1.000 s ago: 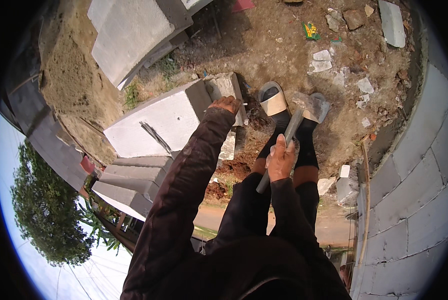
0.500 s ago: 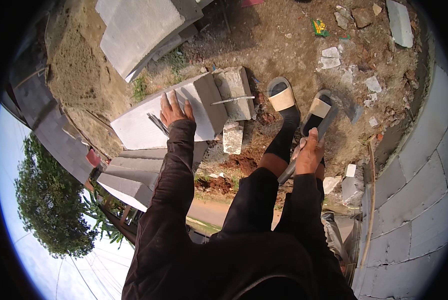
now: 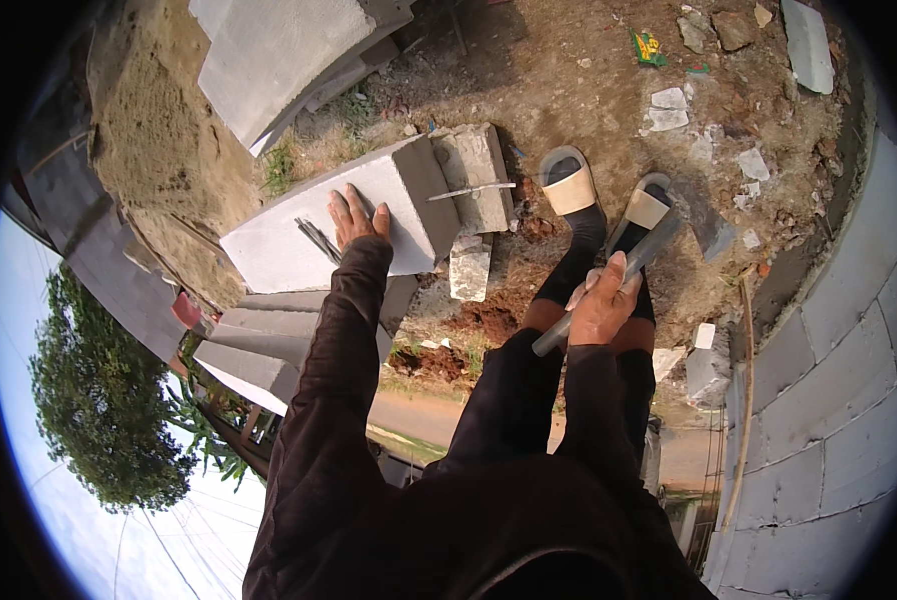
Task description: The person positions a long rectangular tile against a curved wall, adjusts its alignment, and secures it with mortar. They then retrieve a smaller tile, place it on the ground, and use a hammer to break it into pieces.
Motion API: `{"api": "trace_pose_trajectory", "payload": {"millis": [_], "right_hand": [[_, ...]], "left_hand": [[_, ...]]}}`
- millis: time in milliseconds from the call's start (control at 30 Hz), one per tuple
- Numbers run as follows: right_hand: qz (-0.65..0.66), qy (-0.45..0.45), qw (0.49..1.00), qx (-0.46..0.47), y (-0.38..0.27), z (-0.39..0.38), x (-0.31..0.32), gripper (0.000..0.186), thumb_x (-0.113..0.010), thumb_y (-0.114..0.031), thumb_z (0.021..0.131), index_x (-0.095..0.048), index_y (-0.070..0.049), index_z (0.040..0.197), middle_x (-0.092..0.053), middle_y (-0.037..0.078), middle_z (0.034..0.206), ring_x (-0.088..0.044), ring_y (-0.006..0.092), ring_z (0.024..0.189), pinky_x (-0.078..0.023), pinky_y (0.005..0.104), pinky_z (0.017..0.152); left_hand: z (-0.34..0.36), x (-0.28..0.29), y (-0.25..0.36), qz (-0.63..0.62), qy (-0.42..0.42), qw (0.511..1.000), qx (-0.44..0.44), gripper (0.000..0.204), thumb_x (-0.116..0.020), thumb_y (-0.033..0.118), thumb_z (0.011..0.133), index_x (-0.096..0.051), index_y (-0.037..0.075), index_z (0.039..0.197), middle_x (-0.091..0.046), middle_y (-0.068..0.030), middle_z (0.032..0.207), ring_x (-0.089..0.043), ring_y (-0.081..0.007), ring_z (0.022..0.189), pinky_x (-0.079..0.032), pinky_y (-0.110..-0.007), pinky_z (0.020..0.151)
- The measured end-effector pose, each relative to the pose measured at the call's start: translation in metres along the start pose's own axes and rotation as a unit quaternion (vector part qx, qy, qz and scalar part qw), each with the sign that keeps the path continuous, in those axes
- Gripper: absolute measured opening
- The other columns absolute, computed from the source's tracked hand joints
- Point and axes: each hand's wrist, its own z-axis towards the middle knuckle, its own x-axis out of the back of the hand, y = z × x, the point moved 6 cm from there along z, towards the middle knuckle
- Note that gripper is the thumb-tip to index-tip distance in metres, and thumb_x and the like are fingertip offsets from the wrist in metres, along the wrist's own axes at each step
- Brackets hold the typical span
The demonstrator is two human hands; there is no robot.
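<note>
My left hand [image 3: 357,216] lies flat on the pale top of a large light-grey building block [image 3: 299,232], fingers stretched out and slightly apart. Several thin dark metal pieces, like long nails or rods [image 3: 319,240], lie on the block just left of that hand. My right hand [image 3: 604,305] is closed around the grey tubular handle [image 3: 552,336] of a long hatchet-like tool, above my legs. Its far part slants up to the right over my sandal [image 3: 648,205]. A flat grey blade-like piece [image 3: 711,234] shows at that end; whether it is joined to the handle is unclear.
A thin metal strip [image 3: 472,190] lies across a rough block [image 3: 484,165] beside the large one. More grey blocks [image 3: 289,60] are stacked at the far left and near left [image 3: 254,350]. Rubble [image 3: 667,110] litters the dirt; a block wall [image 3: 839,400] curves along the right.
My right hand and the tool have shifted slightly left and up, with the handle's near end now further out. My left hand has slid a little to the right on the block.
</note>
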Motion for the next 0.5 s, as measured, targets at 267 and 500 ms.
{"api": "trace_pose_trajectory", "payload": {"millis": [267,500], "right_hand": [[-0.301,-0.084,0.950,-0.018,0.059,0.017,0.019,0.045,-0.044,-0.047,0.088,-0.047,-0.003,0.097,-0.055,0.016,0.070,-0.056,0.0327,0.063,-0.045,0.0401,0.057],[0.209,0.001,0.977,-0.046,0.009,0.025,0.014,0.034,-0.050,-0.039,0.089,-0.043,-0.007,0.096,-0.044,0.003,0.059,-0.042,0.0127,0.036,-0.037,0.0267,0.030]], "left_hand": [[0.010,0.022,0.027,-0.042,-0.063,0.997,0.033,0.069,-0.045,0.047,0.085,-0.020,0.014,0.140,-0.014,-0.0162,0.145,-0.014,-0.0338,0.134,-0.016,-0.052,0.104],[0.022,-0.014,0.025,0.003,-0.009,0.998,0.063,0.069,-0.039,0.047,0.087,-0.017,0.010,0.141,-0.008,-0.0160,0.147,-0.004,-0.0327,0.136,-0.010,-0.053,0.104]]}}
